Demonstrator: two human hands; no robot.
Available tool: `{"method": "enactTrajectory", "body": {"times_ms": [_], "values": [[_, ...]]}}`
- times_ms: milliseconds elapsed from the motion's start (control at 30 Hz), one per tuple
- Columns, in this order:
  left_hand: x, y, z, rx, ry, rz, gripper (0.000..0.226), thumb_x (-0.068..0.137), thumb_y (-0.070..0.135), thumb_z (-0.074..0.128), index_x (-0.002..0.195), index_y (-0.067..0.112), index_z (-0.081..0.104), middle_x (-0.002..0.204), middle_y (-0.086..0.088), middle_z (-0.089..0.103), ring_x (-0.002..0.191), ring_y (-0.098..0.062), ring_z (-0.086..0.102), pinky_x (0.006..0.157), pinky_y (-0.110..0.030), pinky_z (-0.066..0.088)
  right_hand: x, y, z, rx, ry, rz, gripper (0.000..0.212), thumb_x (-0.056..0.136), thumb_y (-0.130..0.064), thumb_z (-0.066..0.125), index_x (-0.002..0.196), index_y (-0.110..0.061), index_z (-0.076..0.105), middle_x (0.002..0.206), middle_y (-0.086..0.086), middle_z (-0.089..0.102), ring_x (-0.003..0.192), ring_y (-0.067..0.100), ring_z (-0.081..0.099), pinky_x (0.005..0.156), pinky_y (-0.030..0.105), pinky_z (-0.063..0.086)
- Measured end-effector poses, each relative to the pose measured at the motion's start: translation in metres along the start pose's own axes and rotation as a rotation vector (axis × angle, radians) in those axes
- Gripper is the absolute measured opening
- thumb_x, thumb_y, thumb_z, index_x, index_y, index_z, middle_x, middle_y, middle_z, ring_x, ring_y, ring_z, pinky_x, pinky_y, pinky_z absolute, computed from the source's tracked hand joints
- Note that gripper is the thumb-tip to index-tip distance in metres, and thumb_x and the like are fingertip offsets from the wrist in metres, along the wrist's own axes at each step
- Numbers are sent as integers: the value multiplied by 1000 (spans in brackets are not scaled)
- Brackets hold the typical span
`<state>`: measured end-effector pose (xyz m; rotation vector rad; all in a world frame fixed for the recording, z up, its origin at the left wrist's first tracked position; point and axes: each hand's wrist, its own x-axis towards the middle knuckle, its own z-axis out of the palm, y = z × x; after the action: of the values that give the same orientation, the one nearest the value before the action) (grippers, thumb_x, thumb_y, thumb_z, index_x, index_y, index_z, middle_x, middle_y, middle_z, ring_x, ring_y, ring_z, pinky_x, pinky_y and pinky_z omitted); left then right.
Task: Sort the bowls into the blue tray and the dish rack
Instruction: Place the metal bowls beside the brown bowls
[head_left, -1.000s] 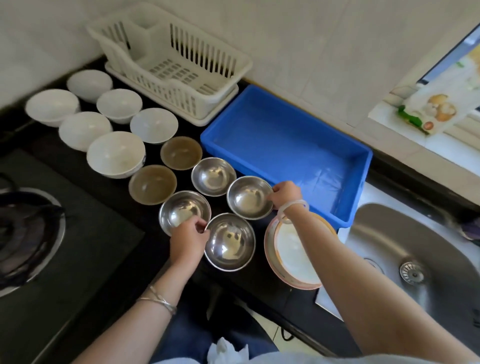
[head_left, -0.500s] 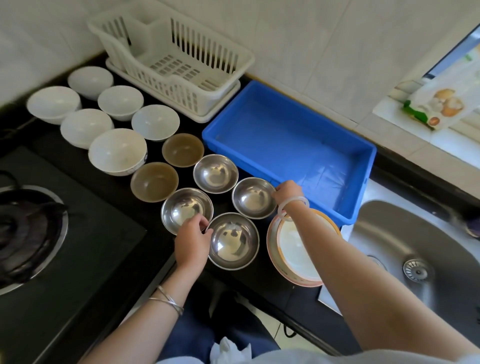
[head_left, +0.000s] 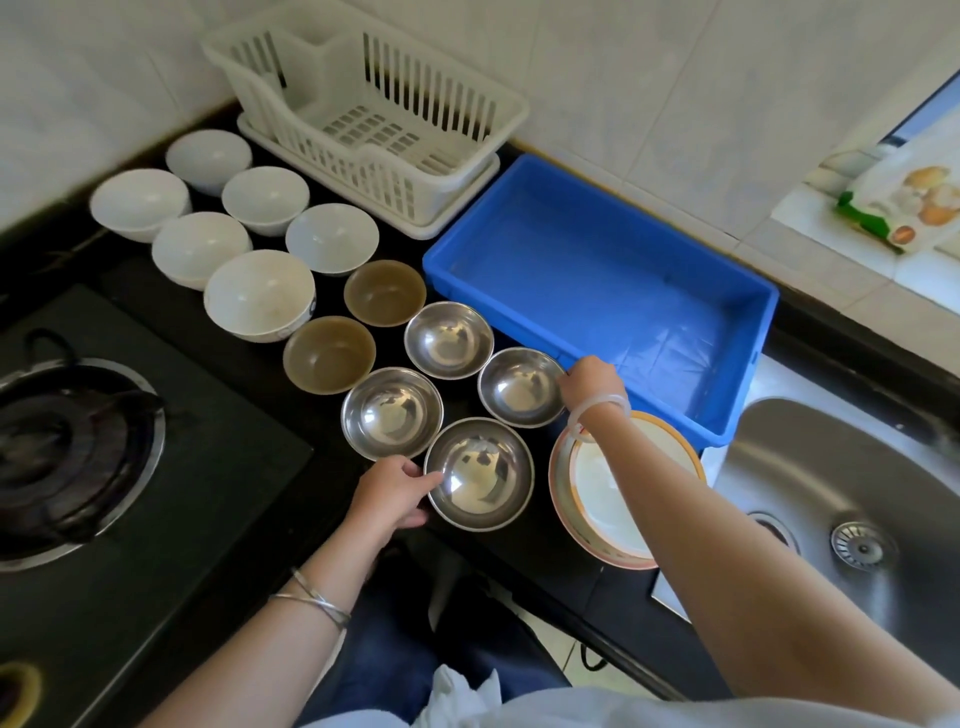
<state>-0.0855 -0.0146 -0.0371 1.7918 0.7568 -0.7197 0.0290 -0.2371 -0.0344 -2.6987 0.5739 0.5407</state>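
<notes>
Black counter (head_left: 249, 395), hands gripping steel bowls (rims)

A single wide-angle head view looks steeply down and forward from close above the bench (head_left: 545, 556), facing the tiled wall (head_left: 649, 78), both forearms entering from below.

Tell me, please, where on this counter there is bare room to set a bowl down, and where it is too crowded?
Free: the blue tray and the dish rack hold nothing, and bare dark surface lies between the burner and the left hand. Crowded: white bowls, brown bowls and steel bowls sit nearly rim to rim, the right hand at one.
</notes>
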Motion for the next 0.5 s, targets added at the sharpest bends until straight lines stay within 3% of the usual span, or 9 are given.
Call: {"method": "enactTrajectory", "body": {"times_ms": [67, 233, 367, 500], "values": [[0, -1, 3, -70, -45, -35, 25, 85, 14, 64, 107, 10, 53, 98, -8, 51, 73, -26, 64, 65, -33, 57, 0, 3, 0, -2, 13, -6, 15, 85, 1, 42, 75, -3, 53, 75, 13, 53, 63, 28, 46, 50, 26, 34], [5, -3, 10, -195, -12, -36, 33, 88, 6, 58, 120, -3, 53, 99, -9, 50, 90, -26, 57, 75, -36, 55, 2, 4, -3, -95, 20, -45, 16, 83, 6, 41, 75, -4, 50, 76, 13, 51, 62, 27, 44, 48, 25, 34], [8, -3, 11, -235, 25, -31, 32, 88, 6, 58, 118, -5, 55, 94, -6, 52, 94, -27, 58, 74, -34, 54, -2, 5, -1, -199, 30, -56, 17, 86, 5, 41, 80, -7, 51, 69, 7, 45, 67, 28, 45, 56, 28, 35], [11, -4, 13, -254, 41, -32, 25, 88, 7, 59, 110, -4, 60, 79, -2, 55, 85, -24, 59, 71, -32, 53, 0, 6, -2, -107, 8, -12, 16, 87, 1, 42, 74, -6, 48, 62, 5, 40, 65, 27, 45, 56, 28, 36]]}}
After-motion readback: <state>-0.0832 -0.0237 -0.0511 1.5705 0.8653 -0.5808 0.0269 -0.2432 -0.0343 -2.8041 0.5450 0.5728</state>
